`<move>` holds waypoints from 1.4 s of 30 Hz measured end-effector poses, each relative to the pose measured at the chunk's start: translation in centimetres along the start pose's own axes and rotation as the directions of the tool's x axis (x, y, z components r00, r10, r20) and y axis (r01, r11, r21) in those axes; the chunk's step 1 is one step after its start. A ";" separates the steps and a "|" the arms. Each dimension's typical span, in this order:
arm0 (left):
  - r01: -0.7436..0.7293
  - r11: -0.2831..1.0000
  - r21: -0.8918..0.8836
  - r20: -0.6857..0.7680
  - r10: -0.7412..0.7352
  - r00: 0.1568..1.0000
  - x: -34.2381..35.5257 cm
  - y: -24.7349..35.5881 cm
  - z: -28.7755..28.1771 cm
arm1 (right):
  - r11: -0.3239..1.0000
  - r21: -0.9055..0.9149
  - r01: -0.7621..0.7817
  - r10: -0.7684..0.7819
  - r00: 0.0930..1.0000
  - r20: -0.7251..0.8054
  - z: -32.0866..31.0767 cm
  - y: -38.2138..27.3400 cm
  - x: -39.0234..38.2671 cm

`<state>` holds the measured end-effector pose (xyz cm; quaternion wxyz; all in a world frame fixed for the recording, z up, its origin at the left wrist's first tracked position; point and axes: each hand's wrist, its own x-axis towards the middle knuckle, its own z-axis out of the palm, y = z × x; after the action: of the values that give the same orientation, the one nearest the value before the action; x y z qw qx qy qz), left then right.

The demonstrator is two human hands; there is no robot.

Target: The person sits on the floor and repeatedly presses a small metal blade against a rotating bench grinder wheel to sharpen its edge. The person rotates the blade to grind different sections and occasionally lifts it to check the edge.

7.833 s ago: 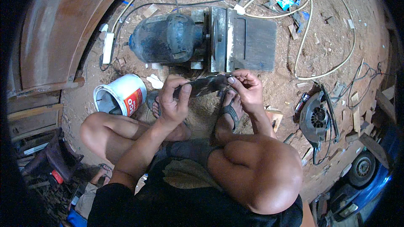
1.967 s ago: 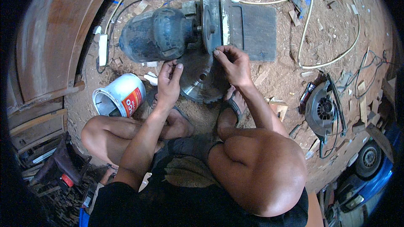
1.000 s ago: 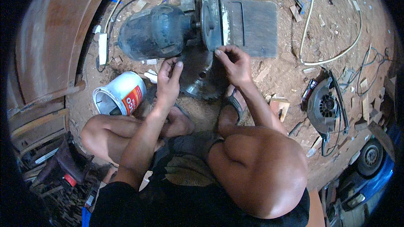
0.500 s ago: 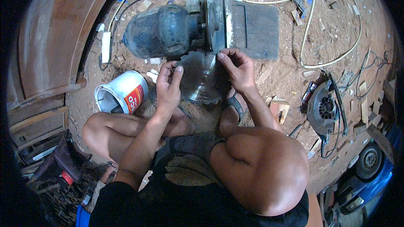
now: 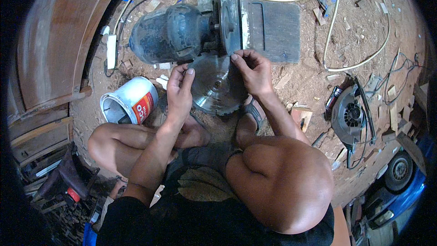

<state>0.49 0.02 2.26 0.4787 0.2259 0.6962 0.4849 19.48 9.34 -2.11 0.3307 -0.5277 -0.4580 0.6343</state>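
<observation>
A: What do the hands hold?
B: A round, toothed saw blade (image 5: 208, 93); the left hand (image 5: 180, 92) grips its left edge; the right hand (image 5: 255, 74) pinches the upper right edge, near the upright disc (image 5: 225, 29); whether blade and disc touch, I cannot tell.
A: And around them?
B: A dark blue motor (image 5: 166, 34) beside the disc; a tipped white bucket (image 5: 129, 98) to the left; a portable circular saw (image 5: 343, 116) to the right.

A black short-sleeved shirt (image 5: 218, 221), dark greyish shorts (image 5: 205, 155) and dark, open, strapped sandals (image 5: 255, 112) clothe the person.
</observation>
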 end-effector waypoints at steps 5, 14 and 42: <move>-0.050 0.999 -0.012 -0.032 0.049 0.998 0.1 -0.1 0.5 | 0.999 -0.027 0.021 -0.021 1.000 -0.009 0.0 -0.7 -0.1; -0.038 0.999 -0.001 -0.018 0.038 0.999 0.4 -0.5 0.7 | 0.998 -0.045 0.033 -0.034 0.999 -0.022 0.0 -1.1 -0.1; -0.016 0.998 -0.062 0.001 0.016 1.000 1.0 -1.1 1.0 | 0.998 -0.039 0.042 -0.043 0.999 -0.010 -0.1 -0.8 0.5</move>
<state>1.10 0.77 0.75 0.4824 0.2169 0.6785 0.5099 19.44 10.09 -1.57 0.3364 -0.5276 -0.4794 0.6153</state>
